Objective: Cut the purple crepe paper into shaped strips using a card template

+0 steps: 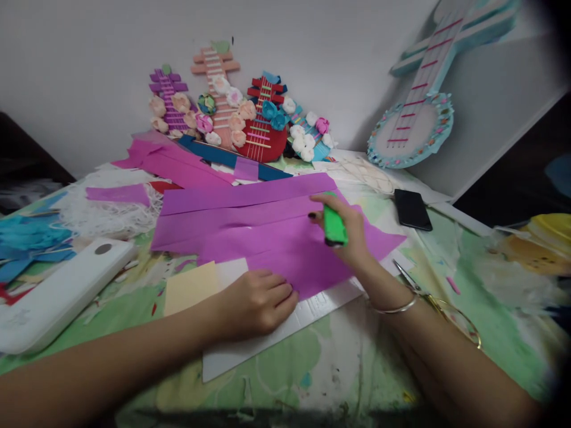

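Sheets of purple paper [272, 232] lie over a white board [250, 351] in front of me. My left hand [261, 303] rests at the near edge of the paper, its fingers curled against it; the fingertips are partly hidden. Above the right part of the paper, my right hand [345, 229] grips a bright green utility knife [333, 226] with a dark lower end; no blade can be made out. A silver bangle circles the right wrist. Gold-handled scissors [428, 297] lie by the right forearm, their blades partly open. Beside the left hand is a pale yellow sheet [190, 288].
Flower-trimmed paper instruments [263, 128] stand along the wall, and a larger pale blue one [413, 128] leans at right. A white elongated device [66, 291], shredded white paper [111, 208] and pink paper [173, 157] lie left. A black phone [413, 209] is at right.
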The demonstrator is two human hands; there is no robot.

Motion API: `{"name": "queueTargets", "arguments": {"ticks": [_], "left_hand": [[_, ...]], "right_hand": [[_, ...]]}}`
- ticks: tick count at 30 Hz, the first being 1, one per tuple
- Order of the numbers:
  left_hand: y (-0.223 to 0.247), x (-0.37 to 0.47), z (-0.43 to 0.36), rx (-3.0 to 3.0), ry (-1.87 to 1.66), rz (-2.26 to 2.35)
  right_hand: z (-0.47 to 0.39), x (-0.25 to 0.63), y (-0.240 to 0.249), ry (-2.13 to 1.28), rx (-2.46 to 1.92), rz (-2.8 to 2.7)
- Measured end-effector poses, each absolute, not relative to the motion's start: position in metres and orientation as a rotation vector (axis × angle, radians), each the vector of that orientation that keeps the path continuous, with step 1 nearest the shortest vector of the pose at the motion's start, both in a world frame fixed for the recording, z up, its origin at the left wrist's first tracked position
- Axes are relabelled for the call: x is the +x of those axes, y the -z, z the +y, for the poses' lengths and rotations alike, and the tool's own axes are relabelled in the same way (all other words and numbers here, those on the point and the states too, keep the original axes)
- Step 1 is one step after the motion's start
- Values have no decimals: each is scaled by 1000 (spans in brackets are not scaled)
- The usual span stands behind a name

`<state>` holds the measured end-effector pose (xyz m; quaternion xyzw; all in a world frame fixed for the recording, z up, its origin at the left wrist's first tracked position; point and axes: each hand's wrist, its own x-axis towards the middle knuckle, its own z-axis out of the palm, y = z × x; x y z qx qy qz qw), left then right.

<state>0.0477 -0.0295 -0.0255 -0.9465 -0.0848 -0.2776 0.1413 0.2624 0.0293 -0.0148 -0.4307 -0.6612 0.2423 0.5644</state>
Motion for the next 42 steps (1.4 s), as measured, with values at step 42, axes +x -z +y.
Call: {"name": "queueTargets", "arguments": {"ticks": [42], "left_hand": [[34, 29, -28, -2905, 626, -328]], "right_hand": [[40, 248, 43, -332, -1244, -2208]]}}
